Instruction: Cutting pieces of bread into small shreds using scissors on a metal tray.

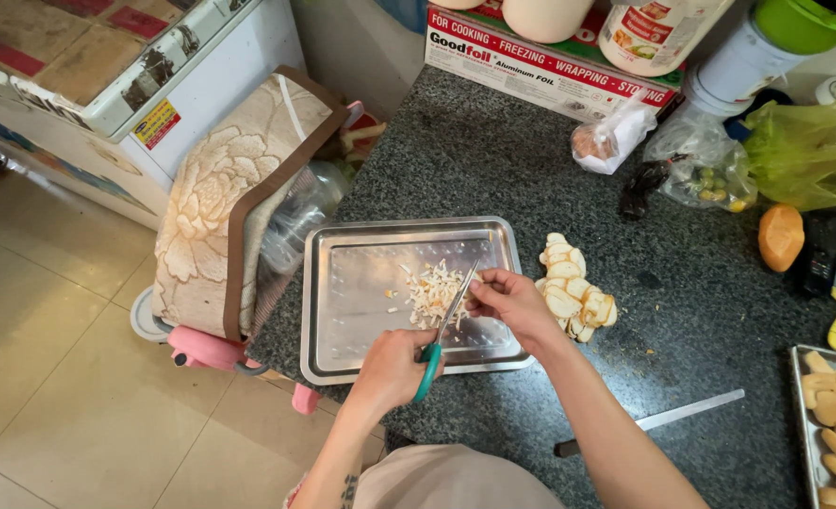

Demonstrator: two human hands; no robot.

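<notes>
The left hand (392,369) has its fingers closed through the teal handles of a pair of scissors (444,330), gripping them; the fingertips themselves are hidden under the hand, so how they sit in the loops cannot be made out. The blades point up and away over the steel tray (343,283), their tips at the right hand (508,300). That hand's fingers are pinched shut around something small at the blade tips; the piece itself is too covered to tell, though it seems pale. Just left of that hand, inside the tray, lies a heap of pale shreds (432,290), with a few stray bits scattered further left of it on the tray floor.

The tray stands on a dark speckled bench (493,160), its near left corner close to the bench edge. Just right of the tray, touching the bench, is a pile of pale sliced pieces (573,292). Near the tray's lower right a long knife (663,419) lies flat, its handle partly hidden behind the right forearm. Far right of the tray a second tray of similar slices (833,415) is cut off by the frame edge. Behind the tray, at the back of the bench, sit a long foil box (531,61), clear bags (691,165) with contents hard to identify, and a green bag (809,151). Left of the tray, off the bench, a floral cloth (225,198) drapes over something pink.
</notes>
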